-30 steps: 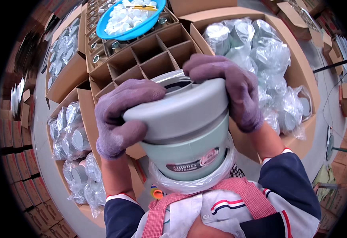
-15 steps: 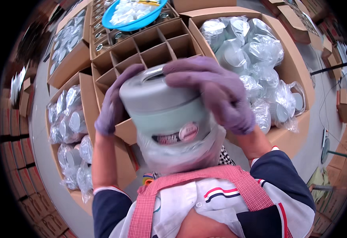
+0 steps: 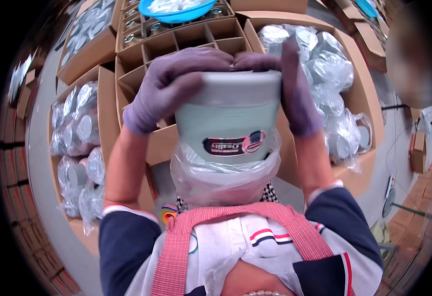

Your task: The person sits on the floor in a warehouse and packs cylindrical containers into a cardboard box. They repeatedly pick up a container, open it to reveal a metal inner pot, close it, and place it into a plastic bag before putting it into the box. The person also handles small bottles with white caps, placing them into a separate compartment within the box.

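Both gloved hands clamp the pale green pot (image 3: 231,118): left hand (image 3: 169,86) at 10 o'clock, right hand (image 3: 287,91) at 2, plastic bag (image 3: 216,180) bunched underneath.

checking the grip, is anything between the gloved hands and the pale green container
Nothing visible. The left hand and right hand press straight on the grey lid of the pale green container. The clear plastic bag wraps only its lower part, below the fingers.

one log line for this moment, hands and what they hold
left hand: grips container top | right hand: grips container top | pale green container: half out of clear bag | behind: divided carton
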`<action>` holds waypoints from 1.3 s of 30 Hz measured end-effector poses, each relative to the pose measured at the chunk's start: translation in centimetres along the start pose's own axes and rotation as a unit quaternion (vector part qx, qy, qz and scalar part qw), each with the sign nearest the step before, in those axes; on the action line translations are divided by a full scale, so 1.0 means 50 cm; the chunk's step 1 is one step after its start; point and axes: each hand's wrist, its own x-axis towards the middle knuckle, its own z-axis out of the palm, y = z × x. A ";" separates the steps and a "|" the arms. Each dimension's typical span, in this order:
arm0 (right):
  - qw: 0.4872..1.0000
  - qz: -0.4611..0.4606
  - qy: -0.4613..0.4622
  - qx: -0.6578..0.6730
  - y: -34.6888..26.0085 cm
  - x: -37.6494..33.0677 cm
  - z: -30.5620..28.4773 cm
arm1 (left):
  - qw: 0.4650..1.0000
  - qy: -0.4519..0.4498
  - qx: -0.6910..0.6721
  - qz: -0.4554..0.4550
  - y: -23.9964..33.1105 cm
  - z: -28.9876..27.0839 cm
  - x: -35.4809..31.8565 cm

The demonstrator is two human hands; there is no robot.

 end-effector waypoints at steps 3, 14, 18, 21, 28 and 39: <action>0.985 -0.026 -0.013 -0.169 -0.068 -0.030 0.007 | 0.994 0.032 -0.084 -0.062 -0.014 -0.022 -0.051; 0.826 -0.347 -0.120 -0.427 -0.175 -0.102 0.074 | 0.959 0.275 -0.048 -0.044 0.253 -0.048 -0.062; 0.975 -0.209 -0.057 0.057 -0.149 -0.110 0.052 | 0.939 -0.014 0.344 -0.020 0.286 0.038 -0.079; 0.775 -0.368 0.009 -0.514 0.041 -0.167 -0.042 | 0.957 0.137 0.149 -0.205 0.060 -0.049 -0.173; 0.801 0.013 -0.163 -0.575 0.244 -0.471 -0.086 | 0.899 -0.011 -0.078 -0.432 -0.124 -0.065 -0.027; 0.755 0.176 0.548 -0.313 0.115 -0.558 -0.502 | 0.865 0.029 -0.322 -0.383 -0.264 0.321 0.141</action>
